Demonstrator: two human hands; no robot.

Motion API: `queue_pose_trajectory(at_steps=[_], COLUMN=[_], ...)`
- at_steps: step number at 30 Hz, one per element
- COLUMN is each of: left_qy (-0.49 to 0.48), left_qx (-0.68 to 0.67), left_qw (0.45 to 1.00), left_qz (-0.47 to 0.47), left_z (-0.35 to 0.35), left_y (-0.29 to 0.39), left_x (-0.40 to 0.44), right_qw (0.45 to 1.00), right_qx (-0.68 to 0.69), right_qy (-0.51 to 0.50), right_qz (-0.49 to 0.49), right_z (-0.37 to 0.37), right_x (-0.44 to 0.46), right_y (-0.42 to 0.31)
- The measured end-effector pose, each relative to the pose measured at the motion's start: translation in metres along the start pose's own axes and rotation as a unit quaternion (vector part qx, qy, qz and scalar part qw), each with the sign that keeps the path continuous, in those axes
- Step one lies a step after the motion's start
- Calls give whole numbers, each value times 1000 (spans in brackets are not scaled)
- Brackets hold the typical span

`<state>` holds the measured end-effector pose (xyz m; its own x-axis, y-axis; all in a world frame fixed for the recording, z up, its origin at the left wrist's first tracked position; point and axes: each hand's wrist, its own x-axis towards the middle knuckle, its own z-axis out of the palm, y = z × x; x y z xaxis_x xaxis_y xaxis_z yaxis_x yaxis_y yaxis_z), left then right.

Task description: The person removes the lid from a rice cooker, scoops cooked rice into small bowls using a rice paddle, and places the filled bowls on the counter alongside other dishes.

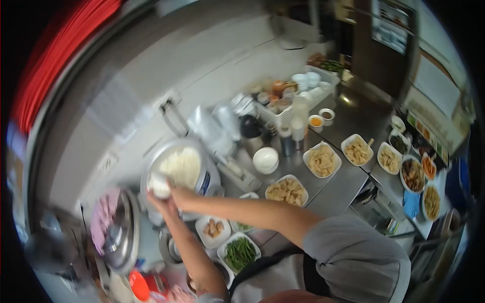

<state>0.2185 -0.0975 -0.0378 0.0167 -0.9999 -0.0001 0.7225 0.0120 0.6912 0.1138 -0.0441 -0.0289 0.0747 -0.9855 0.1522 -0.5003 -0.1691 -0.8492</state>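
Note:
A big round rice cooker (210, 174) stands uncovered against the wall, with white rice (181, 165) inside. Over its near rim, my left hand (160, 203) is closed on a small white bowl (160, 188). My right hand (178, 198) is right beside it, fingers curled in close to the bowl. Whether the right hand grips a scoop or the bowl itself is hidden by the hands and blur.
Left of the cooker lies its metal lid (124, 232) with a pink cloth (105, 214). Dishes of green beans (241, 253) and pale sliced food (287, 191) stand on the steel counter. Stacked white bowls (265, 159), bottles (287, 140) and a white basket (323, 96) are farther back.

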Motion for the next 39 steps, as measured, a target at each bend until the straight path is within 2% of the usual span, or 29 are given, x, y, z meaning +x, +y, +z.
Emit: queue_pose_trajectory(at_steps=[1, 2, 4, 5, 6, 7, 8, 10, 13, 16, 19, 22, 25, 28, 31, 34, 37, 39], left_qy=[-19, -40, -31, -47, -65, -83, -107, -108, -112, -116, -122, -127, -108, -107, -121, -125, -158, -170], left_qx=[-36, -49, -76, -85, -76, -84, -90, -67, -36, -28, -38, -38, -44, -52, -51, -46, -20, -1], left_qw=[999, 998, 996, 995, 995, 992, 987, 987, 984, 982, 982, 981, 981, 982, 981, 979, 971, 970], left_qz=[-3, 18, 28, 12, -9, -39, -73, -97, -134, -143, -138, -139, -152, -146, -140, -153, -176, -173], left_z=[-8, -25, -22, -12, -4, 2, 6, 14, 15, 17, 13, 12, 18, 17, 15, 16, 15, 17], left_y=[-1, -6, -6, -2, 2, 6, 9, 14, 17, 16, 17, 18, 22, 24, 24, 24, 25, 24], left_x=[5, 19, 16, 9, 2, -2, -6, -10, -10, -10, -9, -9, -14, -14, -15, -15, -13, -17], right_qw=[999, 1000, 977, 980, 991, 998, 999, 998, 987, 979, 926, 954, 970, 954, 936, 962, 995, 997], right_qx=[15, 23, 195, 55, 30, 28, 0, -32, -1, -141, -317, -212, -150, -240, -276, -133, -76, -65], right_qy=[27, -11, -89, 15, 4, -54, -6, 5, -148, -98, -14, 36, 109, 54, 48, 80, 28, -51], right_qz=[-31, 3, 2, -191, -128, -11, -36, -49, 64, -107, -203, -209, -159, -174, -213, -224, -53, -5], right_z=[13, 3, -29, -27, -54, -83, -90, -110, -128, -133, -123, -115, -112, -107, -112, -119, -138, -147], right_x=[7, 7, 2, 21, 18, 17, 29, 45, 60, 38, -2, -13, 0, -11, -32, -17, 20, 35], right_y=[12, 9, 14, 50, 39, 21, 31, 26, 8, -6, -9, 6, 13, 6, -16, 4, 11, 3])
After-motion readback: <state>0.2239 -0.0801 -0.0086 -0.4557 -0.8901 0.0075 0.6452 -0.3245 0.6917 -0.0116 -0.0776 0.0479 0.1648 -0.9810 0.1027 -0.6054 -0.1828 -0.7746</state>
